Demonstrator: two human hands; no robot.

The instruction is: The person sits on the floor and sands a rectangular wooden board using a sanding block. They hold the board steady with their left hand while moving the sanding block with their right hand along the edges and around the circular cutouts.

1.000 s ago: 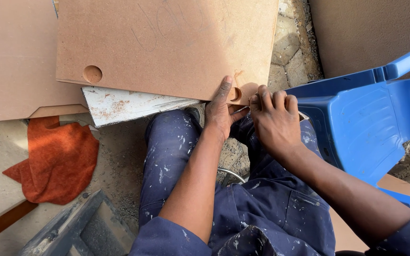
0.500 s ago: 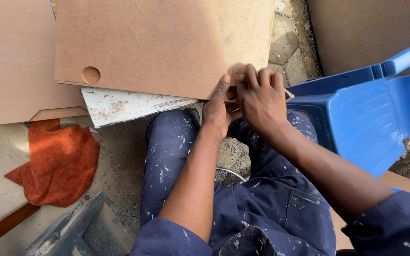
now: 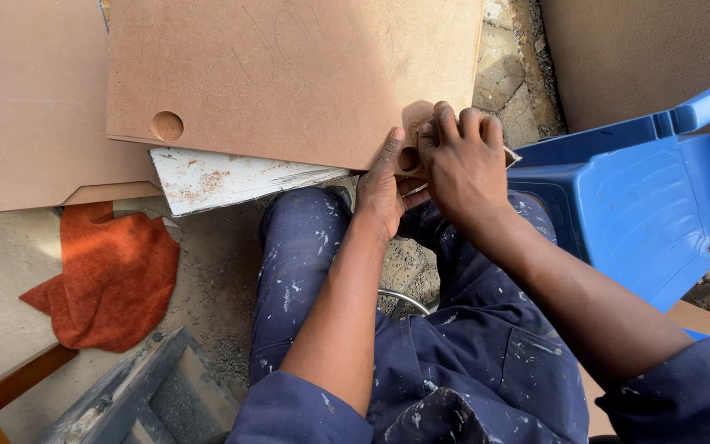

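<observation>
The sandy ground (image 3: 207, 288) carries stacked brown fibreboard panels (image 3: 289, 74), a scuffed white board (image 3: 232, 177), a crumpled orange cloth (image 3: 112, 275) and a blue plastic chair (image 3: 643, 197).

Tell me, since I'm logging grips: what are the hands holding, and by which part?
Both hands, left and right, grip the brown fibreboard panel at its near right corner, beside a round hole.

Head camera, steep downward view, close-up

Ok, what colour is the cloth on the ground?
Rust orange cloth, plain, in the head view.
</observation>
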